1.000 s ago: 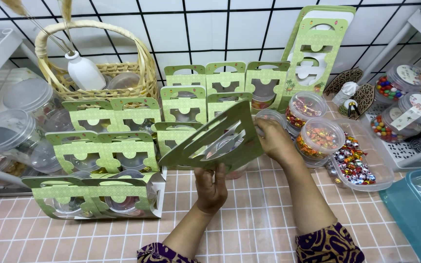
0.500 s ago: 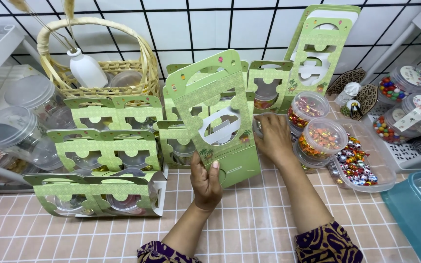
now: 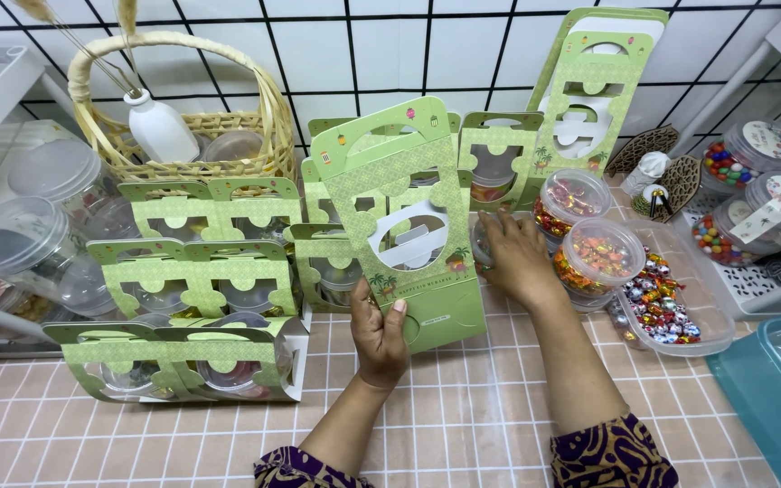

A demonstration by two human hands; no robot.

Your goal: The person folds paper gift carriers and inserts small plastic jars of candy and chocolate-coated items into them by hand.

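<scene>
My left hand (image 3: 379, 334) grips the lower edge of a flat green cardboard carrier sleeve (image 3: 399, 208) with cut-out windows, held upright above the tiled table. My right hand (image 3: 515, 258) reaches behind the sleeve's right edge, resting beside a clear lidded tub of wrapped candies (image 3: 600, 253); its fingertips are partly hidden and I cannot tell whether they grasp anything. Assembled green carriers (image 3: 183, 357) holding clear jars stand in rows to the left.
A wicker basket (image 3: 183, 136) with a white bottle (image 3: 161, 128) sits at back left. Clear empty tubs (image 3: 20, 235) lie at far left. More flat sleeves (image 3: 589, 99) lean on the grid wall. A tray of loose candies (image 3: 671, 298), filled jars (image 3: 775, 212) and a teal bin (image 3: 775, 389) are at right.
The green sleeve has been turned from a tilted, folded pose to upright and flat facing me. My right hand has let go of it and moved toward the candy tub.
</scene>
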